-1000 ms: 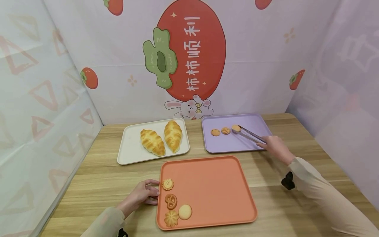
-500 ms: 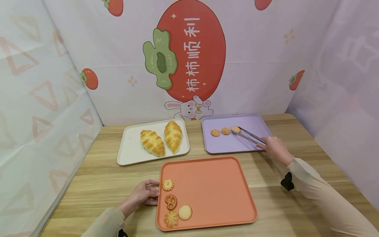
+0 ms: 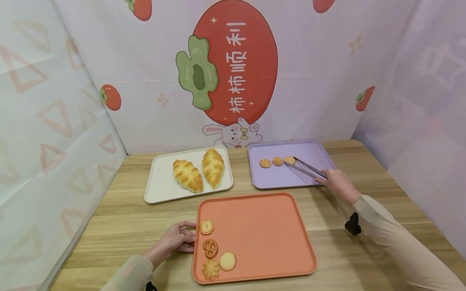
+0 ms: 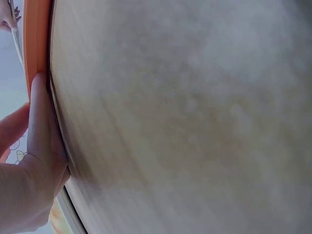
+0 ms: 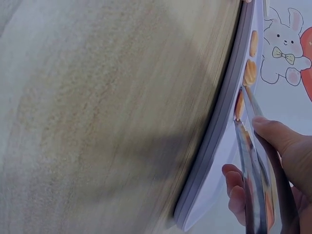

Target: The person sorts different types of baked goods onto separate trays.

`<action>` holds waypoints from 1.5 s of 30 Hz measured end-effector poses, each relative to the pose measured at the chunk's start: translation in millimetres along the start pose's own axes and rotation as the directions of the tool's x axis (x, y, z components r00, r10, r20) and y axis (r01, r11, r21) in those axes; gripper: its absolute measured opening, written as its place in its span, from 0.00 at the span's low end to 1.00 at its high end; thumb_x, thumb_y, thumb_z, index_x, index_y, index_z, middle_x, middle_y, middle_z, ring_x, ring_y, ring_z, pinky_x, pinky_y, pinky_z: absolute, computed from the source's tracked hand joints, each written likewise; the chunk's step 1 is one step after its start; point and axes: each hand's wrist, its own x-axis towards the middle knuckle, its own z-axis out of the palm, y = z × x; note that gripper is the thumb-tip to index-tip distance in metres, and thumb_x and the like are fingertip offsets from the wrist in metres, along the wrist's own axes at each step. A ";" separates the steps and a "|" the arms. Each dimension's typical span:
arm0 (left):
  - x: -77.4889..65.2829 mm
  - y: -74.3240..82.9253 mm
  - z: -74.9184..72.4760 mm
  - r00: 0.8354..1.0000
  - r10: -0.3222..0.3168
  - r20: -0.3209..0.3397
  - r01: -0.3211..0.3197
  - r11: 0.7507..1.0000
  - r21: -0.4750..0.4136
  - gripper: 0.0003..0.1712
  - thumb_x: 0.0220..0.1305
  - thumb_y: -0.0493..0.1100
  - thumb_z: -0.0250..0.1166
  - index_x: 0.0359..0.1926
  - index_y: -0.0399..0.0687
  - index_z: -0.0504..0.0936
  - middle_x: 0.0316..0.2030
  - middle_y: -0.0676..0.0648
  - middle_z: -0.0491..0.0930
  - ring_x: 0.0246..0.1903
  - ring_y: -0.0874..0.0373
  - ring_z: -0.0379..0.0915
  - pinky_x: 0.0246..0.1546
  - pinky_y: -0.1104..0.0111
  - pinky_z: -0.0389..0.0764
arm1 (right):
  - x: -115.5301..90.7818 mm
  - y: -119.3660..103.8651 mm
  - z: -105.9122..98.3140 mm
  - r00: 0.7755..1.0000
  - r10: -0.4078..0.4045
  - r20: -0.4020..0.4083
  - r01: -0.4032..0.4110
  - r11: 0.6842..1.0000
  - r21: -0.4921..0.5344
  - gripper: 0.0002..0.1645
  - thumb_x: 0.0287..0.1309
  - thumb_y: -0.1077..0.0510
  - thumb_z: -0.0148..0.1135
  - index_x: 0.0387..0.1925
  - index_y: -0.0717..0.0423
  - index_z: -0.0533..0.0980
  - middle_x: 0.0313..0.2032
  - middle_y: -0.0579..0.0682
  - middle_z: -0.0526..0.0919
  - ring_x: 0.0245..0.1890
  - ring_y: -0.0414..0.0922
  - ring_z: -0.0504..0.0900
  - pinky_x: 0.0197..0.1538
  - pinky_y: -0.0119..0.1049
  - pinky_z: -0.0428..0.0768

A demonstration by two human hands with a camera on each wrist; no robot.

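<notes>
My right hand [image 3: 338, 184] holds a pair of metal tongs [image 3: 309, 166] over the purple tray [image 3: 309, 149]. The tong tips sit either side of a round plain cookie [image 3: 289, 160], third in a row with a swirl cookie [image 3: 277, 161] and a spotted round cookie [image 3: 265, 163]. In the right wrist view, thumb and fingers close around the tongs [image 5: 253, 165]. My left hand [image 3: 174, 239] rests its fingers against the left rim of the orange tray [image 3: 262, 234]; the left wrist view shows one finger [image 4: 40, 117] straight along the tray's outer wall.
On the orange tray's left side lie a scalloped cookie [image 3: 206, 227], a pretzel cookie [image 3: 210, 248], a flower-shaped cookie [image 3: 210, 269] and a pale round cookie [image 3: 227, 262]. A white tray [image 3: 160, 178] at the back left bears two braided breads [image 3: 187, 176]. Printed cloth walls enclose the wooden table.
The tong tips draw slightly closer around the plain cookie, and the right hand shifts a little. My left hand and the trays stay put.
</notes>
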 end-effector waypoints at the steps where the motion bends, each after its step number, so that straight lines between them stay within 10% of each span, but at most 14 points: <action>1: 0.0 -0.1 0.0 1.000 0.002 0.001 -0.002 1.000 -0.001 0.26 0.53 0.26 0.56 0.53 0.23 0.59 0.28 0.44 0.76 0.25 0.55 0.76 0.27 0.61 0.82 | 0.0 0.0 0.1 1.000 0.000 -0.002 0.000 1.000 0.001 0.17 0.50 0.55 0.61 0.16 0.59 0.66 0.12 0.46 0.59 0.14 0.43 0.59 0.17 0.33 0.58; 45: 1.1 0.3 -0.2 1.000 0.003 -0.002 -0.003 1.000 0.010 0.26 0.53 0.26 0.56 0.53 0.24 0.59 0.28 0.44 0.77 0.25 0.53 0.77 0.27 0.60 0.82 | -10.8 -43.2 -12.7 0.986 -0.139 -0.091 0.143 0.989 0.040 0.14 0.47 0.53 0.64 0.20 0.53 0.67 0.12 0.42 0.61 0.13 0.37 0.58 0.16 0.28 0.56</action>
